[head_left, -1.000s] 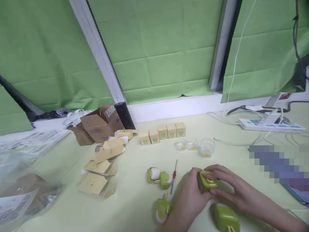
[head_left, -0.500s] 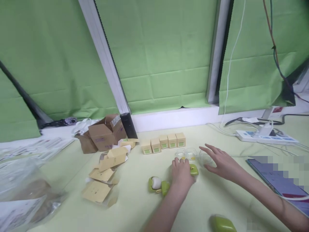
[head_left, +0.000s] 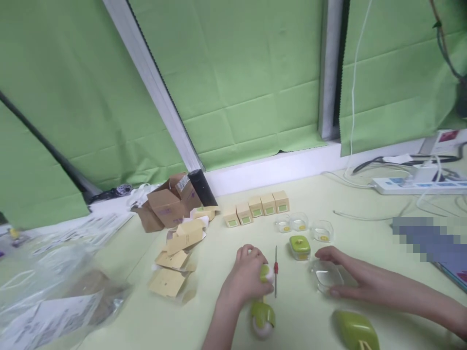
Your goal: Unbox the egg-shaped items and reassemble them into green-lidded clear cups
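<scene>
My left hand (head_left: 249,273) is closed around a small green-and-white piece (head_left: 268,274), which it partly hides. Just below it lies another rounded green-and-white piece (head_left: 262,319). My right hand (head_left: 352,274) has its thumb and fingers curved about a clear plastic cup (head_left: 327,278), at its open left side. Between the hands is a thin metal rod with a red middle (head_left: 276,268), perhaps a screwdriver bit. A small clear container with a green lid (head_left: 300,248) stands beyond it. Near the front edge sits a larger green rounded piece (head_left: 356,330).
Three more clear cups, one of them here (head_left: 322,231), stand behind the lidded container. Several small tan boxes (head_left: 257,208) form a row at the back. Opened tan cartons (head_left: 171,282), a brown box (head_left: 173,204) and plastic bags lie left; a power strip (head_left: 419,185) is right.
My left hand has moved left, off the spot beside the lidded container, onto a green-and-white piece, uncovering the rod. My right hand has come nearer and closed about a clear cup. The view has shifted.
</scene>
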The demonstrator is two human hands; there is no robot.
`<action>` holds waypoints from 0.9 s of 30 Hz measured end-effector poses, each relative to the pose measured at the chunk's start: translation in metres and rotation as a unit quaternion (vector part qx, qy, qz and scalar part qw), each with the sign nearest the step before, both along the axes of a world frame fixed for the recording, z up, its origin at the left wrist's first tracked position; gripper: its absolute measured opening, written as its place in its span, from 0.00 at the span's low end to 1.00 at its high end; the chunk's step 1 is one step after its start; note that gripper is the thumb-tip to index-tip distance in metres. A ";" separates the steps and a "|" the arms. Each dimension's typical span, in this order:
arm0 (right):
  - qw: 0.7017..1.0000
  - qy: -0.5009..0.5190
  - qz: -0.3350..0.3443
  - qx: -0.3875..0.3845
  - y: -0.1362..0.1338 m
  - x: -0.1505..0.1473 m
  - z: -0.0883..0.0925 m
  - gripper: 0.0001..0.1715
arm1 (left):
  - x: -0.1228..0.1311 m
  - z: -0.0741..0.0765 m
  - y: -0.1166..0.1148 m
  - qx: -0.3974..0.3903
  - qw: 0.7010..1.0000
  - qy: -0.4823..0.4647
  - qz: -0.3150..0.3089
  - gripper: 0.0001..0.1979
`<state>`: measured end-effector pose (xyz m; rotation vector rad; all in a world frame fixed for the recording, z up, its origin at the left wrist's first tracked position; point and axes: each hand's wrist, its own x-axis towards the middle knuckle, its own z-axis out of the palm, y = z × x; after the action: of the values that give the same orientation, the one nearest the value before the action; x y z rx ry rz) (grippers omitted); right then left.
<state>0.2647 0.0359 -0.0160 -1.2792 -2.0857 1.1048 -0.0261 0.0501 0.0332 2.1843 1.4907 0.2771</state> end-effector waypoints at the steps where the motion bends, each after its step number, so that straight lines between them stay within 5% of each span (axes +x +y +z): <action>1: 1.000 0.008 -0.008 0.006 -0.001 -0.001 0.002 0.33 | 0.001 0.000 0.002 0.010 1.000 0.000 -0.006 0.13; 6: 0.987 0.103 -0.109 0.063 -0.006 -0.014 0.028 0.25 | 0.023 0.006 0.000 0.118 0.989 -0.087 -0.022 0.15; 12: 0.959 0.261 -0.081 -0.072 -0.012 -0.025 0.040 0.28 | 0.083 0.003 -0.027 0.096 0.936 -0.330 -0.077 0.18; 17: 0.936 0.332 -0.075 -0.090 -0.011 -0.021 0.042 0.28 | 0.101 -0.013 -0.033 0.098 0.927 -0.361 0.037 0.26; 22: 0.970 0.228 -0.081 -0.004 -0.006 -0.013 0.042 0.24 | 0.090 -0.043 -0.025 -0.081 0.952 -0.292 -0.025 0.37; 27: 0.997 0.055 -0.045 0.011 -0.004 -0.011 0.036 0.22 | 0.092 -0.065 -0.018 -0.109 0.940 -0.323 -0.007 0.38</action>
<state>0.2534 0.0324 0.0199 -1.2597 -1.9347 1.0836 0.0657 0.0322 -0.0320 1.6899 1.0683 0.7099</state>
